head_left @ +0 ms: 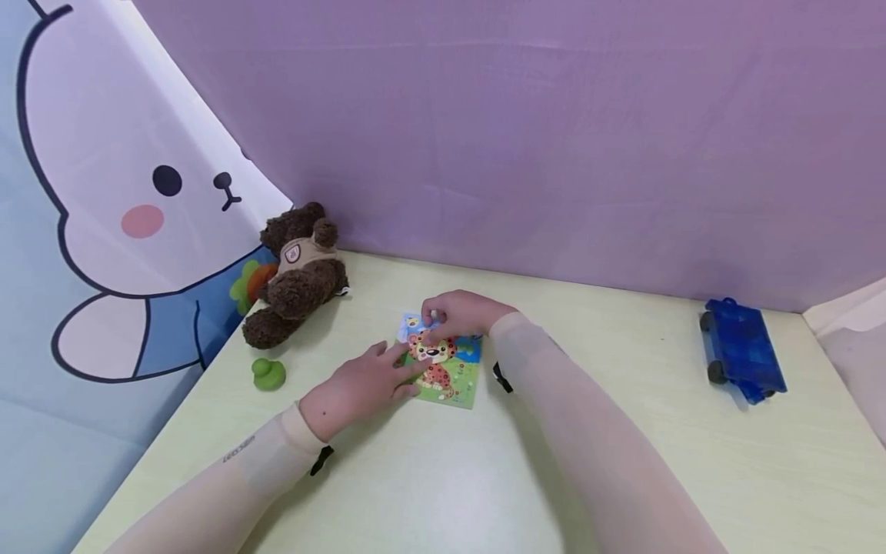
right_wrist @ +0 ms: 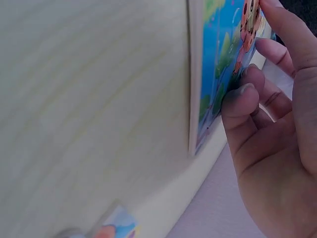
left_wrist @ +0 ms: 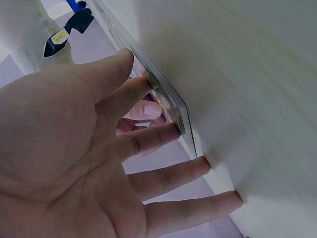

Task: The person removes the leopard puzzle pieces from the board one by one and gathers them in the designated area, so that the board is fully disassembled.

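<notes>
A cartoon leopard picture board [head_left: 453,388], with a blue and green background, lies flat on the table. My left hand [head_left: 360,387] spreads its fingers over the board's left side. In the left wrist view, the left hand [left_wrist: 64,144] has some fingertips at the board's edge and others on the tabletop. The right hand [head_left: 465,314] bends over the board's upper part, its thumb on the leopard's face. Seen from the right wrist, the right hand [right_wrist: 277,134] has curled fingers against the picture; whether they pinch anything is hidden.
A brown teddy bear [head_left: 298,285] leans at the table's back left, with a green toy duck [head_left: 268,375] in front of it. At the right stands a blue toy car [head_left: 744,346]. A purple cloth [head_left: 519,138] hangs behind the table [head_left: 429,477].
</notes>
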{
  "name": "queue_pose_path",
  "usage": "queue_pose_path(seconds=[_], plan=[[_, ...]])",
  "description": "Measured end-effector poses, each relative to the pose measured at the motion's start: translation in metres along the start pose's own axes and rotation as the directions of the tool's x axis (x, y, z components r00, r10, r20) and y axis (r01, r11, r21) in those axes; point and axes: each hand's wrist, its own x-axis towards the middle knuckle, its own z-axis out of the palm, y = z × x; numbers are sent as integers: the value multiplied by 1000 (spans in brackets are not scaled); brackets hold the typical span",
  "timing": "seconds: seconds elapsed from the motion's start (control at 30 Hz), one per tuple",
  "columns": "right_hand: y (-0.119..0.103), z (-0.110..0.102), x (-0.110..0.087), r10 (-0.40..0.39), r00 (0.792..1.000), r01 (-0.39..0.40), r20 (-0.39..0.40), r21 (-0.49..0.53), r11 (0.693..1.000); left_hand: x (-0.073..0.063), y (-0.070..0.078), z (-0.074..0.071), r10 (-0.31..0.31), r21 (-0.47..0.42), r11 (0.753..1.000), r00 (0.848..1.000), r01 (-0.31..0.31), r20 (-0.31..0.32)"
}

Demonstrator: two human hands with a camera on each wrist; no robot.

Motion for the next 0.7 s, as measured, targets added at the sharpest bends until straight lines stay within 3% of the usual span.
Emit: queue_pose_path(seconds=[0.43,0.7], plan=[[-4,-2,3,-52,999,53,14,-93,994,-2,3,-3,13,-18,1000,1000,-12,4],[-1,0,-1,-62,998,59,-32,-100,993,-3,3,-5,6,-41,999,1000,-5,12]])
